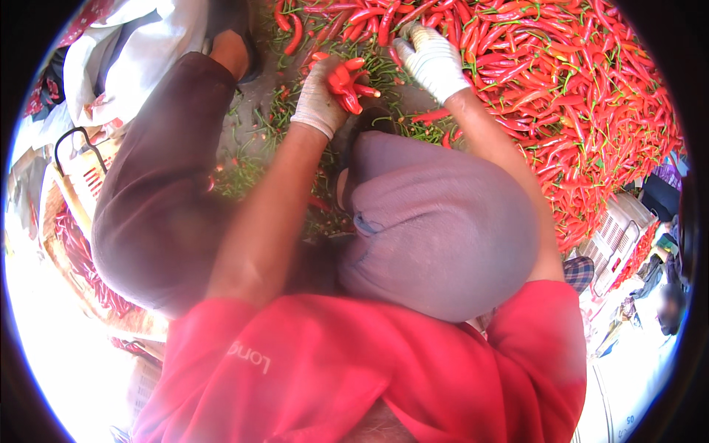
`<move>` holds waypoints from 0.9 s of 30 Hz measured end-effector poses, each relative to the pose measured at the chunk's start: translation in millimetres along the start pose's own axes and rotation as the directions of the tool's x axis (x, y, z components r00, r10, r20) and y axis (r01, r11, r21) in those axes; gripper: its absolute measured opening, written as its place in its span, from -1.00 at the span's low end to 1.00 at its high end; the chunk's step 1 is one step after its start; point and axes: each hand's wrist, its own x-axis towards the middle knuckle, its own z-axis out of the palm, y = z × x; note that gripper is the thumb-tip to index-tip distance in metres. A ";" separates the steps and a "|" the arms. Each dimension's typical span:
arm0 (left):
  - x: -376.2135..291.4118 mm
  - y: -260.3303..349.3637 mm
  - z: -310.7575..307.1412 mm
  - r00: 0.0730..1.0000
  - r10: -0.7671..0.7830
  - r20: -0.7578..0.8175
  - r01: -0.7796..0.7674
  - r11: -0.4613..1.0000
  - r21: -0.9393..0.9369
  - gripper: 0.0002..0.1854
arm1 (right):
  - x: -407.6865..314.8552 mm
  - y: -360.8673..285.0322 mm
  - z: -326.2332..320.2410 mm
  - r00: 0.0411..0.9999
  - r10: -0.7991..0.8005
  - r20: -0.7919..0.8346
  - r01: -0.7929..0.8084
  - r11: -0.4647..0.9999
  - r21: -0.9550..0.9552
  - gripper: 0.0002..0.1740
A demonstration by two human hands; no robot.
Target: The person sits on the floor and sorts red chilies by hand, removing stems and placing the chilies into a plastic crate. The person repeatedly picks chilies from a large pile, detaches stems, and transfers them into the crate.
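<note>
My left hand (320,102), in a whitish knit glove, is closed around a bunch of red chili peppers (346,83). At least one pepper there shows a pale end without a stem. My right hand (435,63), gloved in white, reaches to the near edge of a large heap of red chili peppers (532,72), most with green stems. Its fingertips are at a pepper at the heap's edge; whether they grip it is unclear. Loose green pepper stems (421,132) litter the ground beneath and between both hands.
My bent knees (437,221) frame the ground. On the left are a white sack (144,66), a plastic crate with a dark handle (91,166) and a basket of red peppers (83,260). A pale crate (617,238) stands right, beside the heap.
</note>
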 end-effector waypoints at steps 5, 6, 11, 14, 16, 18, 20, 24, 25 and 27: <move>-8.2 -7.1 -1.4 0.979 -0.050 0.196 0.068 0.994 -0.088 -0.47 | -53.7 -55.4 1.8 0.997 0.023 -0.077 0.009 0.920 0.392 -0.82; -11.4 -8.4 -1.1 0.988 -0.011 0.155 0.033 0.990 -0.137 -0.47 | -60.5 -60.7 2.0 0.995 0.038 -0.089 0.002 0.914 0.405 -0.81; -17.3 -3.0 5.3 0.993 0.120 0.003 -0.118 0.978 -0.170 -0.49 | -72.2 -62.8 -0.9 0.983 0.170 -0.061 -0.123 0.877 0.464 -0.77; -14.5 -1.5 9.6 0.984 0.138 0.116 -0.124 0.986 -0.115 -0.48 | -71.9 -61.0 -3.0 0.975 0.218 0.041 -0.213 0.869 0.447 -0.76; -11.8 -1.1 10.2 0.989 0.138 0.050 -0.132 0.985 -0.111 -0.65 | -72.9 -63.0 -2.1 0.980 0.174 0.101 -0.201 0.872 0.447 -0.76; -8.9 -0.7 9.6 0.989 0.149 -0.003 -0.148 0.982 -0.121 -0.65 | -75.5 -66.4 0.0 0.973 0.181 0.145 -0.230 0.830 0.508 -0.74; -7.7 -1.3 7.9 0.980 0.174 -0.096 -0.186 0.975 -0.124 -0.50 | -78.5 -69.2 1.5 0.985 0.121 0.123 -0.163 0.884 0.437 -0.74; -11.4 -3.4 3.1 0.983 0.167 -0.082 -0.171 0.985 -0.040 -0.57 | -82.8 -74.3 1.3 0.964 0.119 0.238 -0.247 0.737 0.630 -0.77; -13.0 -1.9 2.2 0.988 0.143 -0.055 -0.147 0.986 -0.077 -0.64 | -81.7 -74.2 0.0 0.943 0.140 0.303 -0.319 0.643 0.697 -0.77; -16.3 2.9 0.7 0.997 0.070 0.025 -0.065 0.986 -0.155 -0.76 | -78.4 -74.7 -1.2 0.881 0.083 0.466 -0.471 0.237 0.850 -0.81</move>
